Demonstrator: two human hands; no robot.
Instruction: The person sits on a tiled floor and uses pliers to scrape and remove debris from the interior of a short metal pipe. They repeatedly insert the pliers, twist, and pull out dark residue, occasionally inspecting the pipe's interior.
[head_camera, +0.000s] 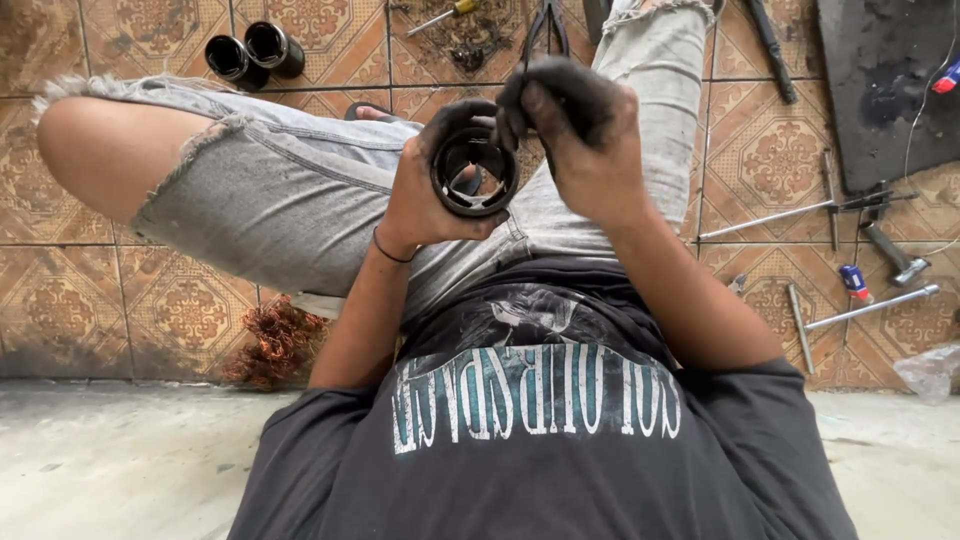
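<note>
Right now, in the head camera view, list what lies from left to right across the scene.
Two black cylinders on the tiles → coil of copper wire → left hand holding a black ring-shaped part → right hand at its rim → long metal rods → clear plastic bag.

Landmark: the dark mat (885, 80) at the upper right of the tiled floor.

1. Clear plastic bag (928, 372), crumpled and translucent whitish; well below the mat, at the right edge where the tiles meet bare concrete.

2. Small tube or bottle (853, 281) with a blue and red label and a white band; below the mat, among metal rods.

3. Similar blue and red item (948, 77), partly cut off; at the mat's right edge.

No signs or screens.
</note>
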